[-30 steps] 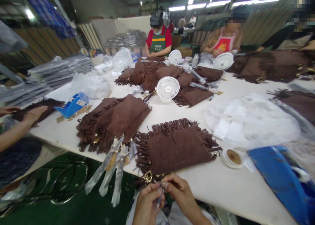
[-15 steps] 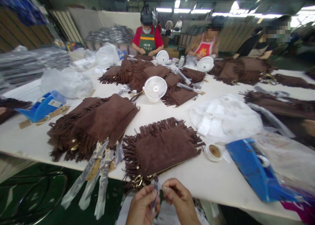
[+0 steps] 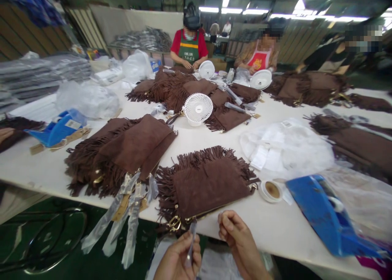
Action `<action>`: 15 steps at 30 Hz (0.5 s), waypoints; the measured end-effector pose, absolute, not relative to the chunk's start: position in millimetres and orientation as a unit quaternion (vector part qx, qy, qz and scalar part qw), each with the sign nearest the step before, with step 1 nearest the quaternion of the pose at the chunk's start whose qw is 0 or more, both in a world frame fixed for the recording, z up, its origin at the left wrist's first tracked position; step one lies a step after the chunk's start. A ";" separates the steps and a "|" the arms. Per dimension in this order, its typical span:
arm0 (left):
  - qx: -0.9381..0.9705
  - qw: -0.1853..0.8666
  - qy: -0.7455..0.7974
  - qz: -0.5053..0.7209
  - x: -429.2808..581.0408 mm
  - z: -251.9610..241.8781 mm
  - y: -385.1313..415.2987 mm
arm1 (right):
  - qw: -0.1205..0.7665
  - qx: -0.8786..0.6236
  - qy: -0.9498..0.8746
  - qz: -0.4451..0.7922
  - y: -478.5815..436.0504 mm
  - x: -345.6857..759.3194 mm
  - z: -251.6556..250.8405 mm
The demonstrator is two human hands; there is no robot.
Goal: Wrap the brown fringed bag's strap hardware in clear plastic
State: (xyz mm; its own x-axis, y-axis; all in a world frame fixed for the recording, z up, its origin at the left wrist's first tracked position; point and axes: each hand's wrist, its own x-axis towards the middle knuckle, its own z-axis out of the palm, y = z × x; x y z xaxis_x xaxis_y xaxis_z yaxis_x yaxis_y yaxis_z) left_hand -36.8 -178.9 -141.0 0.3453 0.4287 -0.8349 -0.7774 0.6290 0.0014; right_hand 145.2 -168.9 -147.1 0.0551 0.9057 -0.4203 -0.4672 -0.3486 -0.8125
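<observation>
A dark brown fringed suede bag (image 3: 211, 184) lies flat at the table's front edge, its zipper side towards me and gold clasps at its near left corner. My left hand (image 3: 179, 255) is closed around a plastic-wrapped strap (image 3: 192, 235) hanging from that corner. To the right, apart from it, my right hand (image 3: 239, 237) has its fingertips pinched together; anything between them is too small to make out. Left of the bag lies a stack of similar fringed bags (image 3: 131, 145), with several plastic-sleeved straps (image 3: 131, 235) and brown tags hanging over the edge.
On the right stand a roll of tape (image 3: 272, 190) and a blue tape dispenser (image 3: 321, 214) beside clear plastic bags (image 3: 288, 147). Another blue dispenser (image 3: 59, 129) sits at left. A white fan (image 3: 198, 108) stands mid-table before more bags. Co-workers (image 3: 189, 51) work across the table.
My right hand has moved away from the strap, up and to the right. My left hand keeps hold of the strap. The view has shifted slightly.
</observation>
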 end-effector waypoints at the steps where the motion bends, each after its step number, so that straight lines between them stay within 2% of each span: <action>1: -0.183 0.794 0.438 0.380 -35.8 -141.5 -179.0 | 0.507 -0.510 -0.242 0.651 -168.8 145.9 -145.0; 7: -0.072 0.769 0.494 0.399 -28.7 -144.7 -179.1 | 0.437 -0.525 -0.329 0.652 -170.8 140.6 -139.0; 15: -0.040 0.734 0.531 0.422 -19.9 -169.8 -186.0 | 0.365 -0.518 -0.463 0.619 -162.6 135.2 -138.6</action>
State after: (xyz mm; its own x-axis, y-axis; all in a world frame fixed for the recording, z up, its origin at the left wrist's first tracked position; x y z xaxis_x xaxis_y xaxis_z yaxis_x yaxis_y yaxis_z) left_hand -19.9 -186.0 -169.8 0.0797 0.5765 -0.8132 -0.6618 0.6407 0.3893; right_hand 135.2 -162.6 -138.6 -0.1957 0.9325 -0.3035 0.0282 -0.3040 -0.9522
